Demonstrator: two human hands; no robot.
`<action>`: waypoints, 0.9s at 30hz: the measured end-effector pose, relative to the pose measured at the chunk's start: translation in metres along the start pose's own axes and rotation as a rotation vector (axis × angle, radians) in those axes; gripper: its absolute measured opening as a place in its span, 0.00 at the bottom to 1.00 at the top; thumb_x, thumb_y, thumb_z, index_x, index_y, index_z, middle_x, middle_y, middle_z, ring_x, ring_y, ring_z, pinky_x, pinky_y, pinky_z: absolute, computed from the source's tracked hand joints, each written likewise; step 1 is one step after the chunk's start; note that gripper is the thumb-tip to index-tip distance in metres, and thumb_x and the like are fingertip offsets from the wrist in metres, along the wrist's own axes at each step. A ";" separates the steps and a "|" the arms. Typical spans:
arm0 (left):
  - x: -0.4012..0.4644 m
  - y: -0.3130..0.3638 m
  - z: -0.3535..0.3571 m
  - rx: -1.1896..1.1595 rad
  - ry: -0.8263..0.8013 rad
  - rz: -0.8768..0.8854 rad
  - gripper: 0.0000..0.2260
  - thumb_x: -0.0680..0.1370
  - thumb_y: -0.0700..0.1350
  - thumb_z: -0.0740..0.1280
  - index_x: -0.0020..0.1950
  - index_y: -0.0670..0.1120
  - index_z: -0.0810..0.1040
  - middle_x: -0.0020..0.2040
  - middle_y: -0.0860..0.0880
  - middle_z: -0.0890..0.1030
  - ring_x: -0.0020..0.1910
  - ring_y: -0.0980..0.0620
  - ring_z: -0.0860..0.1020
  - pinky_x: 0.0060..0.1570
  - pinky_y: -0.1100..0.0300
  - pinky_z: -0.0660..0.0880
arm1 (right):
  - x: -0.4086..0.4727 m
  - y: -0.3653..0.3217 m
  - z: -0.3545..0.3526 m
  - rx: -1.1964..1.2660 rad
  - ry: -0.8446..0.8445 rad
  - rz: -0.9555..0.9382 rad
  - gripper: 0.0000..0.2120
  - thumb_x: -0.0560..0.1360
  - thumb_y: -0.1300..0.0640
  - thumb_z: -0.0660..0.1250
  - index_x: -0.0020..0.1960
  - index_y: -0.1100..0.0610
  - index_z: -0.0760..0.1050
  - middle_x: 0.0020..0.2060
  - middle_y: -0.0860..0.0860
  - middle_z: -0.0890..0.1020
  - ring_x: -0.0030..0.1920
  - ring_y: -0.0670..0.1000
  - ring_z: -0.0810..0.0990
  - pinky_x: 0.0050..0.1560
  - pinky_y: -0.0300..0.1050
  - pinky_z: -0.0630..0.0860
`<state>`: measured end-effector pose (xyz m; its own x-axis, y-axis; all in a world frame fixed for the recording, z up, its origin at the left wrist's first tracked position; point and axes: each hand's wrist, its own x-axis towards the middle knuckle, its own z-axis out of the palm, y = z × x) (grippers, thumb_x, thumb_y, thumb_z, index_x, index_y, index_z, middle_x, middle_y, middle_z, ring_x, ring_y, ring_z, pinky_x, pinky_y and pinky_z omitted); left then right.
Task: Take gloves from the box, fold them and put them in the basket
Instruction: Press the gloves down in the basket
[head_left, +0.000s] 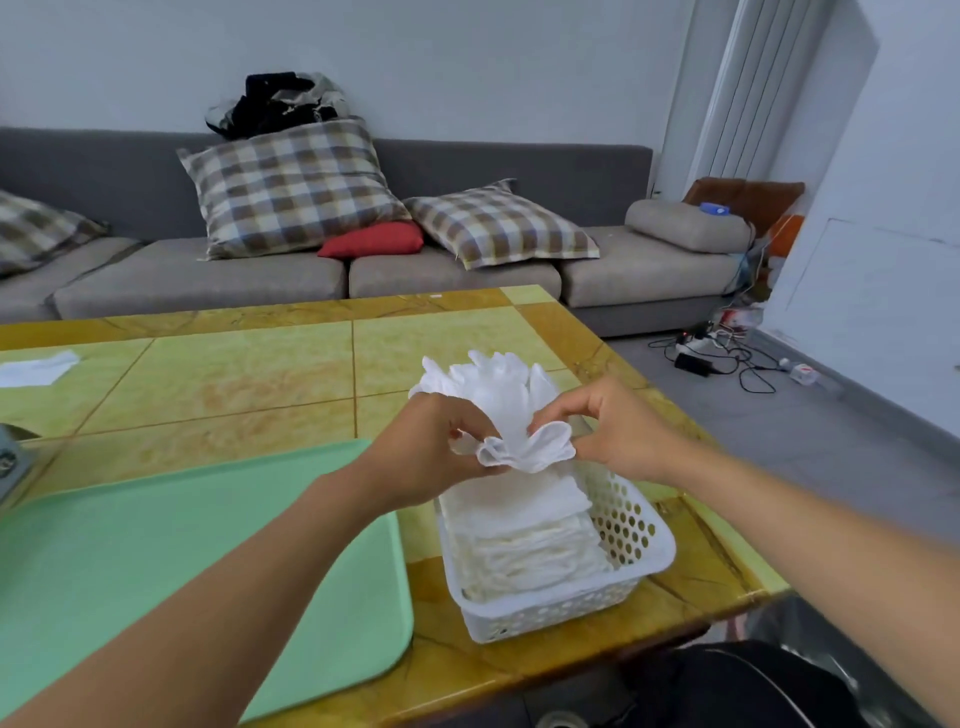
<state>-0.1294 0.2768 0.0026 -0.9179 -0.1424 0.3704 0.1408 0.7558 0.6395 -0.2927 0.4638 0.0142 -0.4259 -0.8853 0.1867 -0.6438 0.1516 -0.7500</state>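
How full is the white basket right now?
Nearly full. The white basket holds a stack of folded white gloves reaching about rim height along most of its length.

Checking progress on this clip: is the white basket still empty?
No, the basket already holds a stack of folded gloves.

We are holding a pair of thin white fabric gloves (501, 410) above the far end of a white perforated plastic basket (631, 525), the cuffs gathered toward us and the fingers fanning out away from us. Our left hand (423, 449) is pinching one cuff edge and our right hand (610, 426) the other. Inside the basket, a stack of folded white gloves (524, 540) is lying flat, filling most of it.
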 end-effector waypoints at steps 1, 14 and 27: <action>-0.004 0.001 0.003 0.046 -0.003 -0.002 0.05 0.70 0.48 0.80 0.43 0.52 0.87 0.39 0.61 0.84 0.38 0.60 0.80 0.40 0.66 0.73 | -0.004 -0.002 0.000 -0.016 -0.026 0.003 0.08 0.72 0.63 0.78 0.49 0.54 0.87 0.48 0.44 0.88 0.53 0.44 0.85 0.61 0.44 0.79; -0.027 0.042 0.004 0.210 -0.394 -0.015 0.16 0.72 0.61 0.75 0.51 0.51 0.86 0.47 0.56 0.85 0.46 0.57 0.79 0.46 0.61 0.75 | -0.045 -0.020 -0.007 -0.156 -0.324 -0.015 0.06 0.74 0.57 0.76 0.51 0.51 0.86 0.53 0.39 0.85 0.61 0.40 0.80 0.64 0.27 0.67; 0.052 0.040 0.005 0.706 -0.285 -0.368 0.17 0.70 0.52 0.74 0.49 0.46 0.72 0.46 0.48 0.72 0.51 0.46 0.75 0.42 0.55 0.73 | 0.024 -0.057 0.028 -0.767 -0.361 0.132 0.35 0.62 0.43 0.82 0.63 0.53 0.74 0.53 0.50 0.78 0.54 0.53 0.78 0.49 0.49 0.80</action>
<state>-0.1730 0.3023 0.0440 -0.9317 -0.3624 -0.0236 -0.3631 0.9283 0.0799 -0.2485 0.4215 0.0432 -0.3829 -0.9055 -0.1832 -0.9105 0.4034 -0.0909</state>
